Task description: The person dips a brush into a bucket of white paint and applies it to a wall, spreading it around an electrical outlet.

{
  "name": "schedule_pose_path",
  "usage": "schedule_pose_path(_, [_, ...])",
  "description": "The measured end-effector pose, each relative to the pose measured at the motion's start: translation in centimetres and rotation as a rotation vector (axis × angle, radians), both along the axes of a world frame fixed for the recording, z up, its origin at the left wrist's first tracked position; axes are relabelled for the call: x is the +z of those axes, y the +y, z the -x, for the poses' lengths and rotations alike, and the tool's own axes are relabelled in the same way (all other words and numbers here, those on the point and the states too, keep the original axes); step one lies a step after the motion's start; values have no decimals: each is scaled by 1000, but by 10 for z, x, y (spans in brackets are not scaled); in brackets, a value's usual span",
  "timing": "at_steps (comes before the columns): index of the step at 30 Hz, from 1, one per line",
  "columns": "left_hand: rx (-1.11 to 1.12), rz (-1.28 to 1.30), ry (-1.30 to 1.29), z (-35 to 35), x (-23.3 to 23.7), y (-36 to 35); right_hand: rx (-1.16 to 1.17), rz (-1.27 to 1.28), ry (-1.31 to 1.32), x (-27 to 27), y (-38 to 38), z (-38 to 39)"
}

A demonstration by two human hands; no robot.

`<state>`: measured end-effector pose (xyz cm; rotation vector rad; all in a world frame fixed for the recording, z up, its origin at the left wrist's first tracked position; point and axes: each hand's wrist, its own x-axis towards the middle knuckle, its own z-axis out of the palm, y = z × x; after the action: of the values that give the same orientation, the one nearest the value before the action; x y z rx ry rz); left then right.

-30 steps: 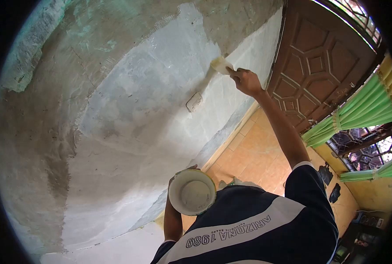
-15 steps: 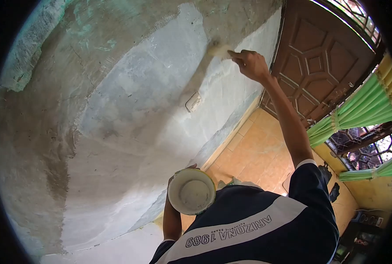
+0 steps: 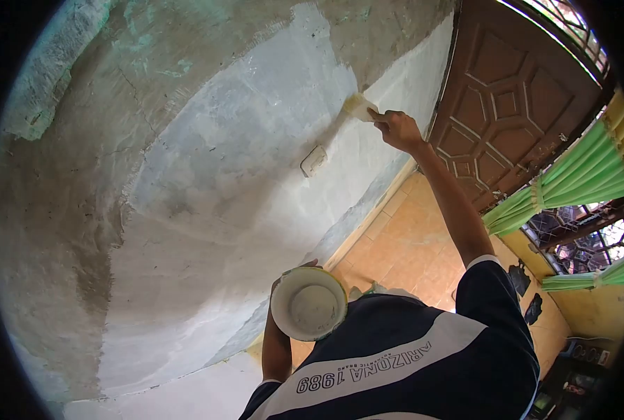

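Note:
A wide paintbrush (image 3: pixel 362 108) with pale bristles is gripped by its handle in my right hand (image 3: pixel 400 131). Its bristles touch the wall (image 3: pixel 249 140), at the edge between white paint and a bare grey-brown strip. Close to my chest, my left hand (image 3: pixel 315 264) holds a small white paint bucket (image 3: pixel 308 303) with a yellowish outer side. Whitish paint lies in the bottom of the bucket, which hides most of that hand; a few fingertips show over its rim. Below the brush, a light switch (image 3: pixel 314 161) sits on the painted wall.
A brown panelled door (image 3: pixel 504 105) stands at the wall's right end. Green curtains (image 3: pixel 571 182) hang by a grilled window (image 3: pixel 585 234). Orange floor tiles (image 3: pixel 403 245) lie below, with dark items (image 3: pixel 578 378) at lower right. Bare, cracked plaster (image 3: pixel 60 231) covers the wall's left part.
My right hand has drawn the brush down the wall, towards the light switch, and more of its bristles show. The bucket stays at my chest in my left hand.

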<state>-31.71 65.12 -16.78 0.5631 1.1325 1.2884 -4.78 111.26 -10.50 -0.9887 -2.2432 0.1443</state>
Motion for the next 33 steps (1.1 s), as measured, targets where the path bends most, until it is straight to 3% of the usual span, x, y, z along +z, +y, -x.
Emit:
schedule_pose_path(2, [-8,36,-39,-4,10,3,-10,10,-70,-3,2,-5])
schedule_pose_path(4, [-17,7,117,-10,19,3,-20,30,-94,0,5,-10])
schedule_pose_path(8, [-28,62,81,-13,27,5,-24,70,-247,40,8,-20])
schedule_pose_path(14, [-7,47,139,-10,16,1,3,-16,-118,114,2,-9])
schedule_pose_path(17, [20,60,60,-8,8,1,7,-135,-22,120,-2,-9])
schedule_pose_path(19, [32,51,37,-8,2,-1,-21,-158,142,118,-15,-7])
schedule_pose_path(22, [25,70,9,-10,7,0,7,-144,141,79,-10,2])
schedule_pose_path(25, [2,0,103,-7,0,-1,-10,-53,42,26,-1,9])
schedule_pose_path(28, [14,16,16,-8,6,0,-14,7,-22,-2,-2,3])
schedule_pose_path(33, [18,73,-26,-11,14,6,-56,118,-202,-9,3,-9])
